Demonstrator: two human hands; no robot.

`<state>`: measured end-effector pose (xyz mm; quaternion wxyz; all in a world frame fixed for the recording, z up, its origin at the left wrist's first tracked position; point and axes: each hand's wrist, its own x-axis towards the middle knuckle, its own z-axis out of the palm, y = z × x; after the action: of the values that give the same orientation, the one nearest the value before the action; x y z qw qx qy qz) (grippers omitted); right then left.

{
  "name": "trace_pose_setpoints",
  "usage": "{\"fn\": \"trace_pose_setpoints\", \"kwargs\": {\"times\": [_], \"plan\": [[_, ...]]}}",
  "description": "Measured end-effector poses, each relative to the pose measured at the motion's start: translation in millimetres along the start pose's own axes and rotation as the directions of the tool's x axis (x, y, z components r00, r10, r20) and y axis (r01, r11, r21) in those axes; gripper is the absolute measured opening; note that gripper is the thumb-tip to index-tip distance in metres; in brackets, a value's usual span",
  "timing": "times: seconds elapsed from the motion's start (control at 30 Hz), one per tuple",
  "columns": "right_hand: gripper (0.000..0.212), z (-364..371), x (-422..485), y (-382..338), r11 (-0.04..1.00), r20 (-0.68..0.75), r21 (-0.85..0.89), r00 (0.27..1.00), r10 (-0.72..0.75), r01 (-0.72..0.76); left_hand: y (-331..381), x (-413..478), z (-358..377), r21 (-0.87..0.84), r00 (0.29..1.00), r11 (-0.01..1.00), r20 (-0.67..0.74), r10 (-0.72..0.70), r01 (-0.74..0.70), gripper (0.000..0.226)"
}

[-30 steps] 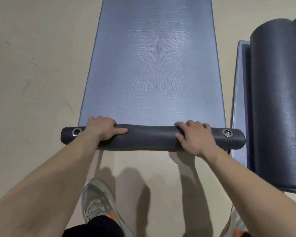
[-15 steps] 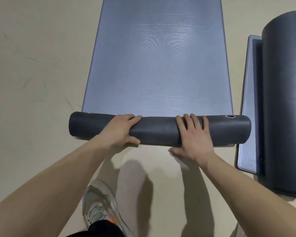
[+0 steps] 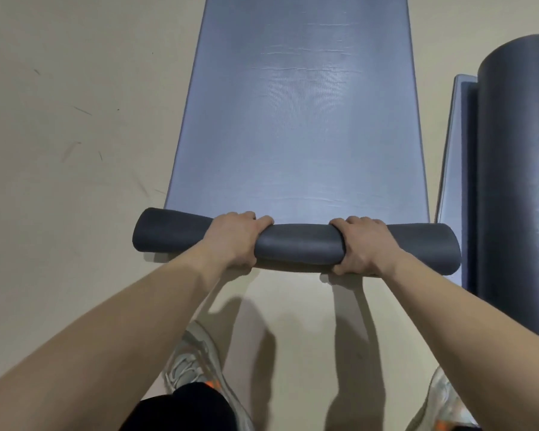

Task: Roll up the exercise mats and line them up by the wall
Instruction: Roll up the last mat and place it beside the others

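Fingers of your left hand curl over the top of the roll. The right hand does the same, and both thumbs look tucked under the near side. So both hands are clamped on the roll, set close together near its middle.

The roll lies on the floor at the near end of the mat. Most of the mat is flat ahead of you.

Risks:
- Both ends of the roll are unsupported and look fatter than the squeezed middle. Push on like this and it probably winds loose or cones.
- Uneven push between hands means the roll skews off the mat's edges.
- The right end is just beside the neighbouring flat mat and the big rolled mat; I can't tell if they touch. Drift right and it likely snags.
- A loose core could spring open when you let go.
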<state>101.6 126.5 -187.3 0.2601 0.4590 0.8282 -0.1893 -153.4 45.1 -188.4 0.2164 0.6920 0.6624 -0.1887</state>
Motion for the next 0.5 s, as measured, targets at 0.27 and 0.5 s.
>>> {"fn": "trace_pose_setpoints", "kwargs": {"times": [0.27, 0.5], "plan": [[0.092, 26, -31, -12, 0.999, -0.177, -0.044, 0.984, -0.021, 0.014, 8, -8, -14, -0.233, 0.972, 0.971, 0.234, 0.0, 0.056, 0.087], [0.107, -6, 2, -7, 0.996, -0.08, -0.016, 0.993, -0.089, 0.088, 22, -21, 27, -0.037, 0.976, 0.998, -0.212, -0.054, 0.048, 0.117]]}}
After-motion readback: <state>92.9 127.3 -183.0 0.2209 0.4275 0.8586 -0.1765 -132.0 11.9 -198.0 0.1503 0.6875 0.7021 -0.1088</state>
